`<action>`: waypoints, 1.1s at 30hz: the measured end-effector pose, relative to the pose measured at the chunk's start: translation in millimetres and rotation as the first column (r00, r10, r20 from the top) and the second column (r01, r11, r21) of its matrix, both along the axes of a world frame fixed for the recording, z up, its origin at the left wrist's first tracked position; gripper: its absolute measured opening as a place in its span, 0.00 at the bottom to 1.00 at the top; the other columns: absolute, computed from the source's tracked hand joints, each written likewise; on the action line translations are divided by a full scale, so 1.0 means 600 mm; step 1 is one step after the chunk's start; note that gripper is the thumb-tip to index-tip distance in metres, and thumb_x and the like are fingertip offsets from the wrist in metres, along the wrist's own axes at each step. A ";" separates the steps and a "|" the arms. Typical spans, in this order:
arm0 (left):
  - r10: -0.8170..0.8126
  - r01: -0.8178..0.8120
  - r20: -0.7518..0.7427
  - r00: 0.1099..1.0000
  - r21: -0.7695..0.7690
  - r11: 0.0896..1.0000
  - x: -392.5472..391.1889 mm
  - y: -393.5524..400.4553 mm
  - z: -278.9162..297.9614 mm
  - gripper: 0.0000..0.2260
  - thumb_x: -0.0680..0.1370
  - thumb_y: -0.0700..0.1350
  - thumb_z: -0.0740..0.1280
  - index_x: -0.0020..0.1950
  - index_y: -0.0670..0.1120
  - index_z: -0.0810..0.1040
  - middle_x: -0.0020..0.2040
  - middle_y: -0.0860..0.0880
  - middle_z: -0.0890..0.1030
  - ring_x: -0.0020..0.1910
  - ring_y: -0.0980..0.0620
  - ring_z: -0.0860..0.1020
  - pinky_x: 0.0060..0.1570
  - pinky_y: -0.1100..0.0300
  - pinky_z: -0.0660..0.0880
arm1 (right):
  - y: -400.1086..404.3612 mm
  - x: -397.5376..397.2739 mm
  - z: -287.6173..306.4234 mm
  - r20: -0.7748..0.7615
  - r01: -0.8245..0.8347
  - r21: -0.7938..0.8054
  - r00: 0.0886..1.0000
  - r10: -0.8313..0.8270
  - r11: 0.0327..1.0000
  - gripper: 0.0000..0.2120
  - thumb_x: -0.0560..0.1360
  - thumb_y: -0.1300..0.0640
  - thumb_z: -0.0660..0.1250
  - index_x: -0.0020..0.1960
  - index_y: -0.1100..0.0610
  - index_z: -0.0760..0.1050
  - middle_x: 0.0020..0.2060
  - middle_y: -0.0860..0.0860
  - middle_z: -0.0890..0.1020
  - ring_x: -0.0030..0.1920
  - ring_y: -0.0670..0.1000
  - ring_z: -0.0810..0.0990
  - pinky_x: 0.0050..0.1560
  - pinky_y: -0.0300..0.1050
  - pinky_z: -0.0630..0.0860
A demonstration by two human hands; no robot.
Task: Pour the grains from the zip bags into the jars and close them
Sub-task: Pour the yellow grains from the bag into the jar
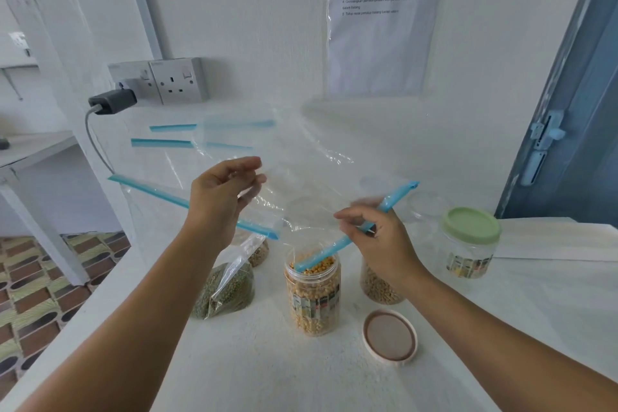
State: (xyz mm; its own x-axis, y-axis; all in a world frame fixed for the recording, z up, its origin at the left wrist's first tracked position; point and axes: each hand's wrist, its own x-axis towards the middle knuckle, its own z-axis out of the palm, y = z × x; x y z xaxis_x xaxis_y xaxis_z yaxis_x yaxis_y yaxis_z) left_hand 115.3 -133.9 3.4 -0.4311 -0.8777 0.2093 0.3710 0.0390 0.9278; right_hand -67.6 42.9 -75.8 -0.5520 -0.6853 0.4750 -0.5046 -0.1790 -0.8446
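Observation:
A clear zip bag (311, 164) with a blue zip strip hangs upside down and empty over an open jar (312, 294) filled with yellow grains. My left hand (222, 192) pinches the bag's upper body. My right hand (376, 241) pinches the blue zip strip, whose lower end dips into the jar's mouth. A brown-and-white lid (390, 336) lies on the table right of that jar. Behind my right hand stands a second jar (381, 284) of tan grains. A zip bag of green beans (227, 288) sits to the left.
A closed jar with a green lid (470, 241) stands at the right, a clear jar (424, 211) behind it. Empty zip bags (187, 144) lie at the back left of the white table. Another grain bag (259, 252) sits behind the green beans. A wall socket with a charger (112, 100) is at the back left.

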 end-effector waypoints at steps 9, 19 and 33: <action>0.014 -0.024 -0.051 0.999 -0.212 0.977 -0.009 0.010 0.030 0.15 0.78 0.28 0.70 0.43 0.47 0.88 0.46 0.46 0.87 0.48 0.46 0.86 0.57 0.57 0.81 | -0.020 0.000 0.007 0.068 0.063 -0.058 0.996 -0.059 0.996 0.08 0.79 0.63 0.72 0.52 0.52 0.86 0.51 0.46 0.82 0.52 0.44 0.81 0.55 0.35 0.79; 0.057 -0.068 -0.051 0.997 -0.250 0.966 -0.007 0.021 0.027 0.14 0.78 0.28 0.69 0.47 0.45 0.87 0.46 0.49 0.88 0.49 0.45 0.86 0.57 0.56 0.81 | -0.010 0.001 0.012 -0.088 -0.009 0.002 0.996 0.009 1.000 0.14 0.81 0.67 0.67 0.58 0.51 0.85 0.55 0.45 0.75 0.56 0.44 0.78 0.59 0.31 0.76; -0.022 0.032 0.059 0.998 -0.183 0.983 0.012 0.014 0.008 0.16 0.82 0.37 0.69 0.60 0.57 0.85 0.45 0.47 0.84 0.57 0.44 0.83 0.64 0.51 0.77 | -0.007 0.002 0.008 0.204 -0.086 -0.034 0.975 0.091 0.996 0.19 0.79 0.71 0.68 0.53 0.48 0.87 0.53 0.39 0.80 0.53 0.43 0.83 0.55 0.36 0.78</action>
